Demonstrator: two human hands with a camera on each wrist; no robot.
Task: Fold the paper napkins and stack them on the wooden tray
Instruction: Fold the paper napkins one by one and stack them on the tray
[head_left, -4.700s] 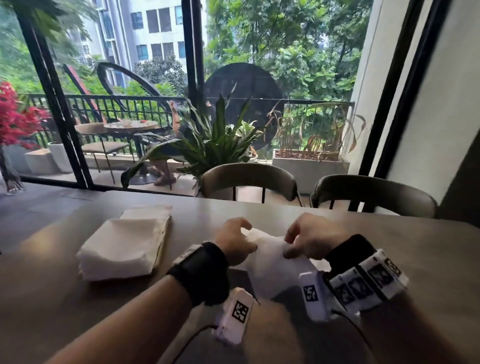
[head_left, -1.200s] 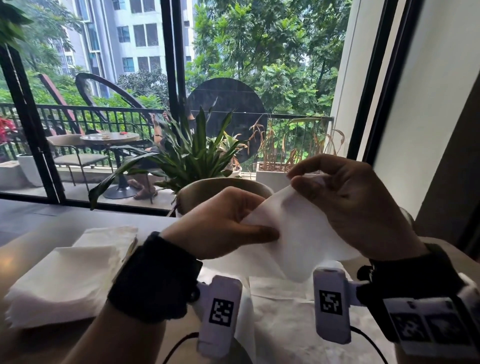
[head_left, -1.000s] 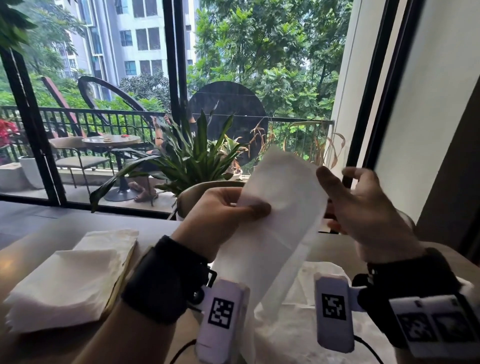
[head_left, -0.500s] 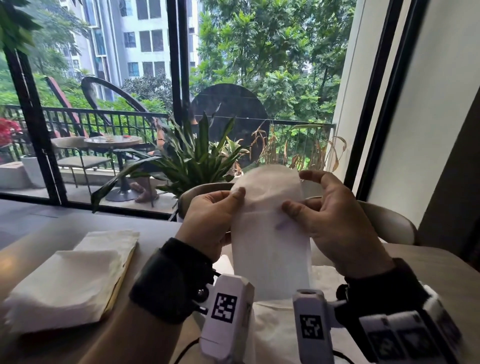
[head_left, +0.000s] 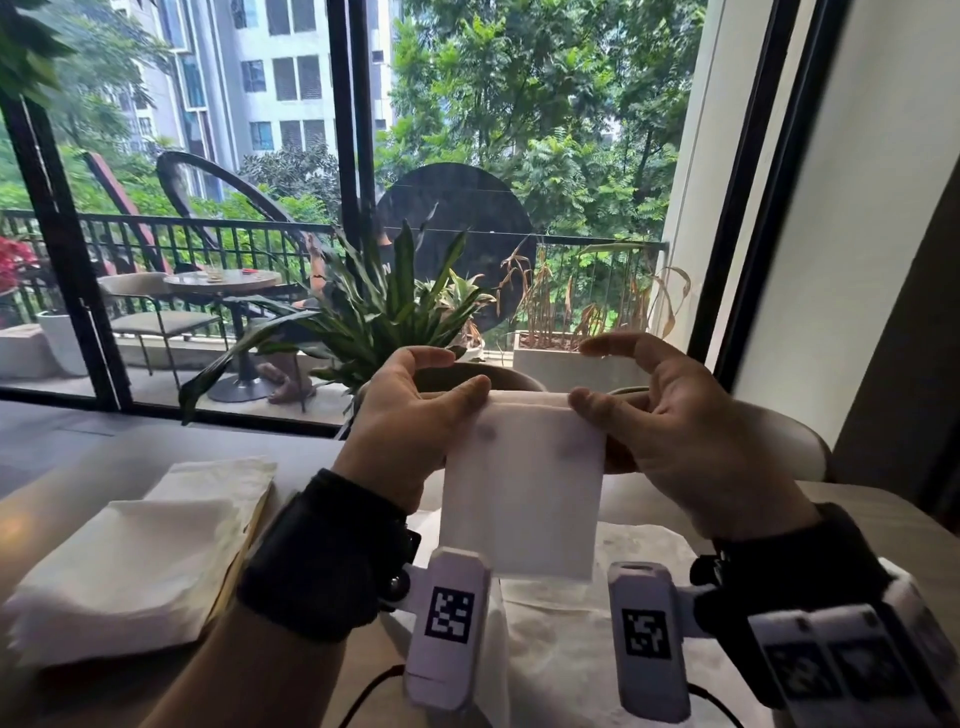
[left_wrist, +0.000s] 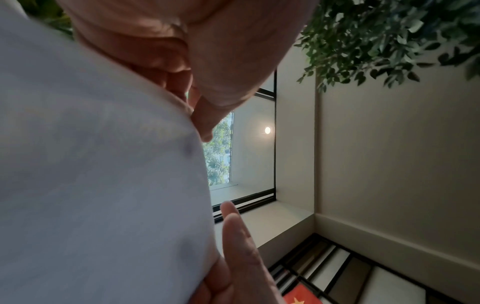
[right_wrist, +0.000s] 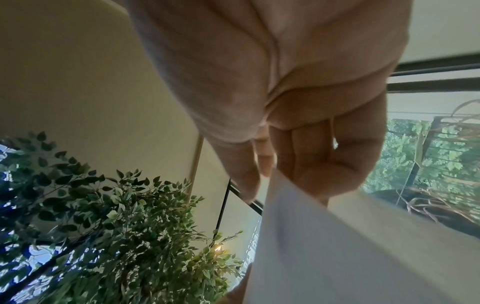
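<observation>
Above the table I hold up a folded white napkin (head_left: 519, 483) (left_wrist: 91, 164) (right_wrist: 337, 246), which hangs as a near-square. My left hand (head_left: 470, 387) pinches its top left corner, thumb in front. My right hand (head_left: 582, 397) pinches the top right corner, index finger raised off the paper. At the left, a stack of folded napkins (head_left: 130, 561) lies on the wooden tray (head_left: 255, 525), of which only the right edge shows. Loose unfolded napkins (head_left: 561, 654) lie on the table beneath my hands.
The table (head_left: 78, 467) runs toward a glass wall. Two chairs stand across it, one right behind the held napkin (head_left: 498, 376) and one at the right (head_left: 789, 447). A leafy potted plant (head_left: 384, 317) stands beyond the chairs.
The tall strip of napkin has been folded over into a shorter, squarer shape. Both hands have come down a little and now pinch its top corners.
</observation>
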